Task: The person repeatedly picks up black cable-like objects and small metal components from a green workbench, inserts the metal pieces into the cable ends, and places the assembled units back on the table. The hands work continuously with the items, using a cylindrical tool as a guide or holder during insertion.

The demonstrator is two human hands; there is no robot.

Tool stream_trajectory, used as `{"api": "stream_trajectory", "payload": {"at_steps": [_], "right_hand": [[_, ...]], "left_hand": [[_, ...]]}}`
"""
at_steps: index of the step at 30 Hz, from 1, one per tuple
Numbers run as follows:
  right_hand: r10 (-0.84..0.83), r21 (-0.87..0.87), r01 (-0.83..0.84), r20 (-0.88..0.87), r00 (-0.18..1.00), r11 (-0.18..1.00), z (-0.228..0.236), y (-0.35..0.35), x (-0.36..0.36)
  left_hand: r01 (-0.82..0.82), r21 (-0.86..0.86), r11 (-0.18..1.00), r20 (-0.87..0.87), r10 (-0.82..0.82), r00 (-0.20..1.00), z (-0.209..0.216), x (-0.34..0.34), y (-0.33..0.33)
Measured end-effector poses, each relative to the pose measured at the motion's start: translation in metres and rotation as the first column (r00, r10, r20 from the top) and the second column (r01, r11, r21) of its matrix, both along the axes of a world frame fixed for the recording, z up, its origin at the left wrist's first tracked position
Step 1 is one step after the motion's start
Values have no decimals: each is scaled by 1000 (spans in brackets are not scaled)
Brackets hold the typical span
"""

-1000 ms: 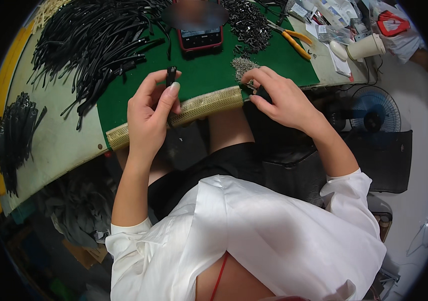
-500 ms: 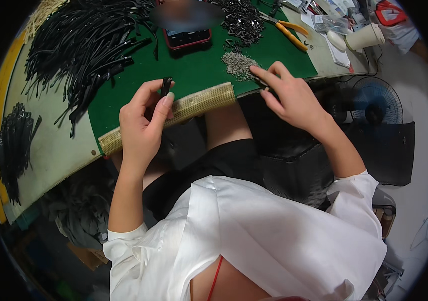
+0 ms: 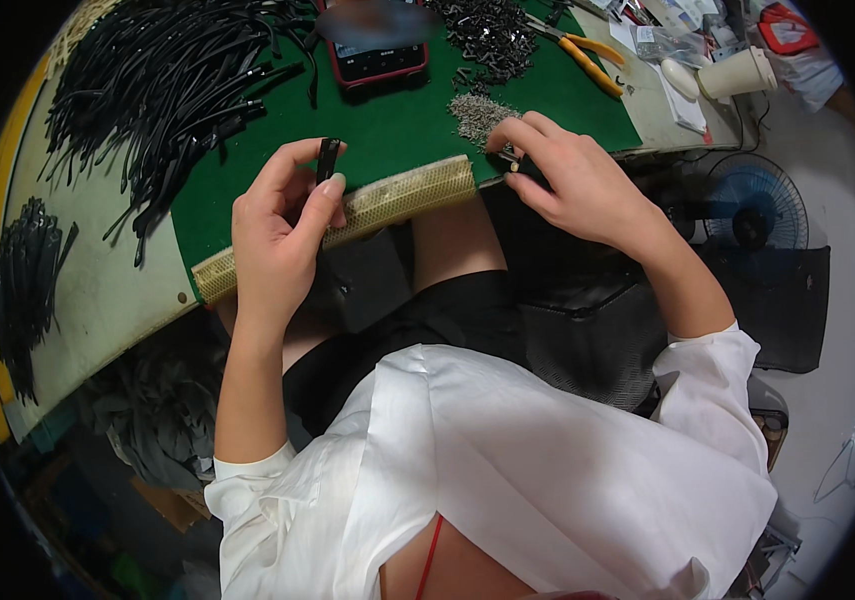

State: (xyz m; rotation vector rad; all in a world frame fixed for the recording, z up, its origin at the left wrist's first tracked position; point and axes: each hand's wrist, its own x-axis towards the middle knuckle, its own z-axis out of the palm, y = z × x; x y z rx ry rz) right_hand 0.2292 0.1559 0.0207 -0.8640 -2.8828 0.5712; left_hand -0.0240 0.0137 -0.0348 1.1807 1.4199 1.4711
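Note:
My left hand (image 3: 279,225) is closed on a narrow black strap (image 3: 328,158), pinched between thumb and fingers, its end pointing up. Behind that hand a gold mesh-patterned strip (image 3: 402,196) runs along the table's front edge. My right hand (image 3: 587,185) is curled around a small dark tool (image 3: 532,173) with a pale tip or end; most of it is hidden in the palm. The fingertips of this hand are at the near side of a heap of tiny grey metal pieces (image 3: 477,115). Just beyond lies a pile of small black parts (image 3: 482,45).
Many black straps (image 3: 157,90) cover the table's left, with a smaller bundle (image 3: 25,290) at the far left. A red-cased phone (image 3: 377,65) sits on the green mat (image 3: 387,125). Orange-handled pliers (image 3: 592,60), a white cup (image 3: 735,75) and a floor fan (image 3: 755,205) are right.
My right hand has drawn slightly left and its fingers have curled in beside the grey pieces. The strap in my left hand now stands up more, with more of it showing.

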Motion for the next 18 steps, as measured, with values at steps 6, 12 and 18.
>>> {"api": "stream_trajectory", "payload": {"at_steps": [6,12,18], "right_hand": [[4,18,-5,16,1000,1000,0,1,-3],[26,14,-27,40,999,1000,-1,3,-5],[98,37,-102,96,991,994,7,4,-15]], "left_hand": [[3,-7,1000,-14,-3,1000,1,0,-1],[-17,-3,1000,-18,17,1000,1,3,-1],[-2,30,1000,-1,2,1000,3,3,5]]}}
